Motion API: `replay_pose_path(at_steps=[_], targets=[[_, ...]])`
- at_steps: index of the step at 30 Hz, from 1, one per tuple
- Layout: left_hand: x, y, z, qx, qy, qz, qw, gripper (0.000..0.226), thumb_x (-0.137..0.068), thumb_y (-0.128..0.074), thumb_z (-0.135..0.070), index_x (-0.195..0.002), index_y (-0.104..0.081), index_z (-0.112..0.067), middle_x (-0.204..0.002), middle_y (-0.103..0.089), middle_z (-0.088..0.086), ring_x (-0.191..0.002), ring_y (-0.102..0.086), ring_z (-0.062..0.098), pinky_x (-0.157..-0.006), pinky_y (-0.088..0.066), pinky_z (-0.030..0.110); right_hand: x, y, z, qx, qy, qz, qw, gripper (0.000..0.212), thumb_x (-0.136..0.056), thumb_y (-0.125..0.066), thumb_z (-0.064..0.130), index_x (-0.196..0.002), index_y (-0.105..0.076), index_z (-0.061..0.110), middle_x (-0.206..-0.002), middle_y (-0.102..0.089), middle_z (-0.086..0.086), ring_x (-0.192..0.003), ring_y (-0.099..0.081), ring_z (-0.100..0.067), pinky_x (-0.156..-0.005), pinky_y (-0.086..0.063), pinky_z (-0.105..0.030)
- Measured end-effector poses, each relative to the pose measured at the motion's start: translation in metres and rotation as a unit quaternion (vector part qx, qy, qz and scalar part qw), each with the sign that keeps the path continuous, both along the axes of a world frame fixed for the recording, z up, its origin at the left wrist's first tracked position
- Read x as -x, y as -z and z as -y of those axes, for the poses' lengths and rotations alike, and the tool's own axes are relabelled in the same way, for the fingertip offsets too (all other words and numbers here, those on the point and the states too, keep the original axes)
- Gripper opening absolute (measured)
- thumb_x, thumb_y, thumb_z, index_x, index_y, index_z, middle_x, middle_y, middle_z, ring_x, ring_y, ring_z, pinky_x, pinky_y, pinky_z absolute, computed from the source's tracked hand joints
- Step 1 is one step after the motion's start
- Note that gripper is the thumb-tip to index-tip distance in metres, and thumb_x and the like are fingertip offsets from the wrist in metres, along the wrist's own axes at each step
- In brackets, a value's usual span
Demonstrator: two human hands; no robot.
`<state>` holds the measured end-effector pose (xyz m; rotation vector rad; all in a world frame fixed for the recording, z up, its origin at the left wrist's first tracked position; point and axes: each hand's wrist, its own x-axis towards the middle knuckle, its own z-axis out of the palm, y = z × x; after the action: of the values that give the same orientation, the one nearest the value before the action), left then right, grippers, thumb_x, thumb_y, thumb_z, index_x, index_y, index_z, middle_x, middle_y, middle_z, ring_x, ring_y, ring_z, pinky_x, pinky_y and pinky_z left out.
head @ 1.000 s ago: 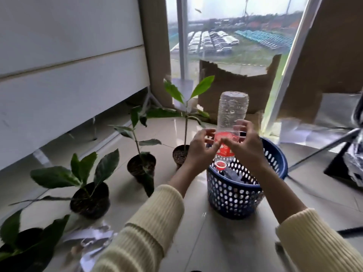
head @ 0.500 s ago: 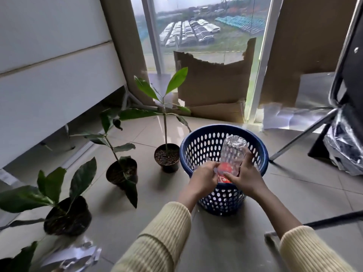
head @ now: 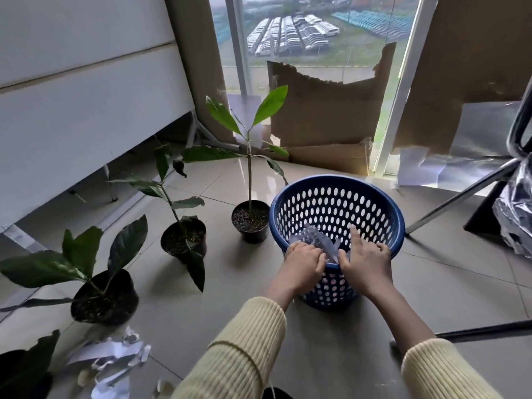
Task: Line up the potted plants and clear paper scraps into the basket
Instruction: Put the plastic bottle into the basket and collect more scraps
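Raised a second ago, the clear bottle [head: 316,240] now sits low inside the basket [head: 397,223] at 4 o'clock in view, with the fingers of the left hand [head: 302,264] and right hand [head: 365,263] clamped on it, while the paper scraps [head: 112,358] at 7 o'clock await clearing.

Left grip [head: 305,264] curled beside right grip [head: 365,264]

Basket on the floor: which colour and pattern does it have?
The basket is dark blue, its wall pierced by rows of oval holes; the head view shows it.
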<state>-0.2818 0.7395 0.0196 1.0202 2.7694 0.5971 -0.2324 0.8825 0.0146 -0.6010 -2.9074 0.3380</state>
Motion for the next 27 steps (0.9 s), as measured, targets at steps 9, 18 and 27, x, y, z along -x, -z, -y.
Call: replay_pose_path(at_steps=[9,18,27], targets=[[-0.013,0.009,0.05,0.004,-0.073,-0.041,0.997,0.068,-0.092,-0.043,-0.04,-0.148,-0.012,-0.017,-0.159,0.0,0.002,-0.146,0.009,0.019,-0.115,0.008,0.042,-0.001,-0.019,0.02,0.102,-0.005,-0.028,0.994,0.07,-0.092,-0.05,0.03,-0.151,-0.015,0.015,-0.155,-0.028,-0.009,-0.14,-0.032,-0.027,-0.115,-0.013,-0.054],[-0.058,0.03,0.189,-0.003,-0.248,-0.058,0.967,0.07,-0.09,-0.045,-0.04,-0.147,-0.014,-0.015,-0.158,0.008,0.002,-0.145,0.008,0.018,-0.117,0.005,0.038,0.002,-0.026,0.154,0.105,-0.194,-0.222,0.95,0.061,-0.076,-0.068,0.001,-0.132,-0.045,-0.003,-0.119,-0.054,-0.027,-0.109,-0.05,-0.043,-0.098,-0.039,-0.055],[-0.121,0.086,0.344,-0.014,-0.445,0.066,0.893,0.075,-0.087,-0.05,-0.043,-0.147,-0.014,-0.015,-0.157,0.002,0.002,-0.145,-0.005,0.021,-0.117,-0.011,0.037,-0.006,0.028,0.294,0.155,-0.361,-0.059,0.918,0.068,-0.079,-0.068,0.006,-0.141,-0.038,0.001,-0.128,-0.048,-0.02,-0.114,-0.049,-0.038,-0.097,-0.042,-0.044]])
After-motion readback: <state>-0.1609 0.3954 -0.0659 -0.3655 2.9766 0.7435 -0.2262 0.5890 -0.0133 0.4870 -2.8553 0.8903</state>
